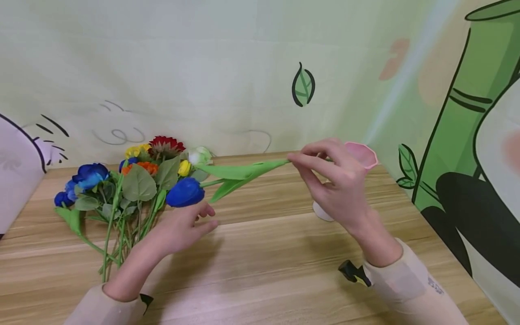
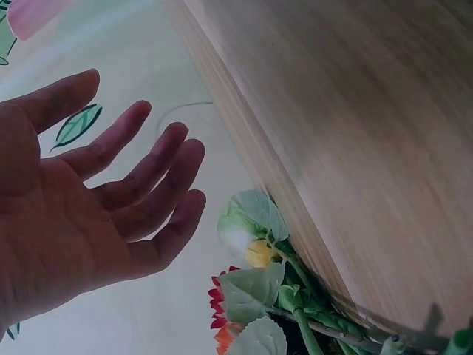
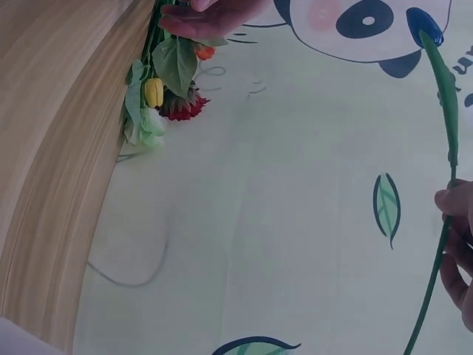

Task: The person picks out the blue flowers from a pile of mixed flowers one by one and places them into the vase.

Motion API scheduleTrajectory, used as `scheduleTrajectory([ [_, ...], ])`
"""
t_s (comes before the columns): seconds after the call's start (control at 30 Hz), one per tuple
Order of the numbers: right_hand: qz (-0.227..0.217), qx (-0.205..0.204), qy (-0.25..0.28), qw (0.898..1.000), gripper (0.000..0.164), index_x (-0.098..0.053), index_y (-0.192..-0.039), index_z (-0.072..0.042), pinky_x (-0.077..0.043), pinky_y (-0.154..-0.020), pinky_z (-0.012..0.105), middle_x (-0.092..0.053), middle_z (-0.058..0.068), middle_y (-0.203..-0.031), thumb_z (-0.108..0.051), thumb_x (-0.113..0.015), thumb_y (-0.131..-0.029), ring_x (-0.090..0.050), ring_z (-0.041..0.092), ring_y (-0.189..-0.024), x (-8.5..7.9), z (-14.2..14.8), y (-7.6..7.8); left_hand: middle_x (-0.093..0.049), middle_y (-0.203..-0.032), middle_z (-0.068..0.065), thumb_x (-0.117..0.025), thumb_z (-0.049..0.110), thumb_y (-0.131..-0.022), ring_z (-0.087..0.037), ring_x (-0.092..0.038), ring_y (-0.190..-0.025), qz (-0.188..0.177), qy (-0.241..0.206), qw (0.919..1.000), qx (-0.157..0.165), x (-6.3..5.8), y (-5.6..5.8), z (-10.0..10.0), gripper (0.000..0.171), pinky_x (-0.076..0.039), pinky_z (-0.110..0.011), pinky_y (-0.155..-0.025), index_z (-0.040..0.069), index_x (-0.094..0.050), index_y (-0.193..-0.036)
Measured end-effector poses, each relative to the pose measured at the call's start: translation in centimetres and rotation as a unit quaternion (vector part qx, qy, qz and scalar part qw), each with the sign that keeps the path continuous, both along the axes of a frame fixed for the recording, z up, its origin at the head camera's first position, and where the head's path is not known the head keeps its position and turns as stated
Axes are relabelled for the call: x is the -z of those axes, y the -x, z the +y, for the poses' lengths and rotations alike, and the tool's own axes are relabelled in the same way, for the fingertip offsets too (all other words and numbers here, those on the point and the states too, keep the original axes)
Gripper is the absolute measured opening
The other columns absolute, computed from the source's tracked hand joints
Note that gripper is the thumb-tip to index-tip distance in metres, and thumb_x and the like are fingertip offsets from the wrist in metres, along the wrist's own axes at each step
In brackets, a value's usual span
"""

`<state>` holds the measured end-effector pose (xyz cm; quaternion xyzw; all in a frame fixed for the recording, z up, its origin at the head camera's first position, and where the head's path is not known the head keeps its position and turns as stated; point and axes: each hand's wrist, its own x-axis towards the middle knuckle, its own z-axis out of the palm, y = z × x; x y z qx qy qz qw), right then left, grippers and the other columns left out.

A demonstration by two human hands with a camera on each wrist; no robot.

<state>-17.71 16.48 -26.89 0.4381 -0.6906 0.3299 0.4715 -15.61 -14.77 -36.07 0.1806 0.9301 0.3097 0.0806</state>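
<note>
The right hand (image 1: pixel 335 180) pinches 1 blue tulip (image 1: pixel 235 171) while the left hand (image 1: pixel 176 230), fingers relaxed, hovers near the bunched flowers (image 1: pixel 139 183).

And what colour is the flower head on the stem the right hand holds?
Blue; the flower head shows best in the head view.
</note>
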Motion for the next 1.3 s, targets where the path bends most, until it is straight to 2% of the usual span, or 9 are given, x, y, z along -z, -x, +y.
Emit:
scheduleTrajectory([
  [0.13,0.007,0.007,0.015,1.0,0.025,-0.081,-0.095,-0.004,-0.043,-0.065,0.03,-0.069,0.011,-0.086,0.014,-0.078,-0.079,-0.061,0.026,-0.073,-0.2,0.2,0.2,-0.068,-0.115,-0.018,-0.067,0.028,-0.101,-0.032,-0.066,-0.103,0.009,-0.005,0.9999,0.01,0.1,0.1,0.0,0.029,-0.054,-0.052,-0.083,0.004,-0.068,-0.117],
  [0.33,-0.014,0.043,0.034,0.998,0.017,-0.08,-0.092,-0.001,-0.043,-0.063,0.03,-0.071,0.011,-0.085,0.011,-0.08,-0.08,-0.065,0.028,-0.074,0.0,0.9,1.0,-0.067,-0.119,-0.017,-0.065,0.032,-0.103,-0.036,-0.063,-0.11,-0.004,0.02,0.9998,0.004,0.1,0.2,0.0,0.033,-0.052,-0.054,-0.089,0.004,-0.068,-0.121],
  [0.5,-0.038,0.072,0.034,0.996,0.011,-0.08,-0.094,0.002,-0.05,-0.071,0.027,-0.072,0.013,-0.089,0.006,-0.079,-0.084,-0.068,0.028,-0.08,0.5,1.5,1.5,-0.066,-0.12,-0.017,-0.064,0.032,-0.103,-0.036,-0.062,-0.112,-0.008,0.021,0.9997,0.001,0.2,0.2,0.0,0.033,-0.052,-0.054,-0.09,0.004,-0.068,-0.121],
  [0.7,-0.079,0.085,0.052,0.992,0.011,-0.078,-0.097,0.005,-0.053,-0.082,0.023,-0.073,0.015,-0.095,0.006,-0.075,-0.087,-0.07,0.028,-0.086,0.8,2.2,2.0,-0.067,-0.12,-0.017,-0.064,0.032,-0.103,-0.036,-0.062,-0.112,-0.01,0.021,0.9997,0.004,0.2,0.1,0.0,0.033,-0.051,-0.054,-0.091,0.005,-0.067,-0.122],
  [1.1,-0.131,0.137,0.089,0.978,0.008,-0.077,-0.096,0.002,-0.051,-0.075,0.021,-0.074,0.014,-0.092,0.004,-0.076,-0.088,-0.07,0.028,-0.082,1.0,2.5,2.2,-0.065,-0.124,-0.019,-0.063,0.034,-0.103,-0.038,-0.061,-0.115,-0.019,0.026,0.9995,0.001,0.2,0.0,-0.2,0.036,-0.051,-0.055,-0.093,0.005,-0.066,-0.125],
  [1.3,-0.133,0.175,0.069,0.973,0.011,-0.074,-0.097,0.003,-0.054,-0.071,0.03,-0.073,0.013,-0.091,-0.006,-0.07,-0.094,-0.069,0.025,-0.08,0.9,2.8,2.4,-0.065,-0.124,-0.02,-0.063,0.032,-0.103,-0.039,-0.061,-0.115,-0.02,0.022,0.9995,0.005,0.1,0.0,-0.5,0.036,-0.05,-0.056,-0.094,0.003,-0.065,-0.125],
])
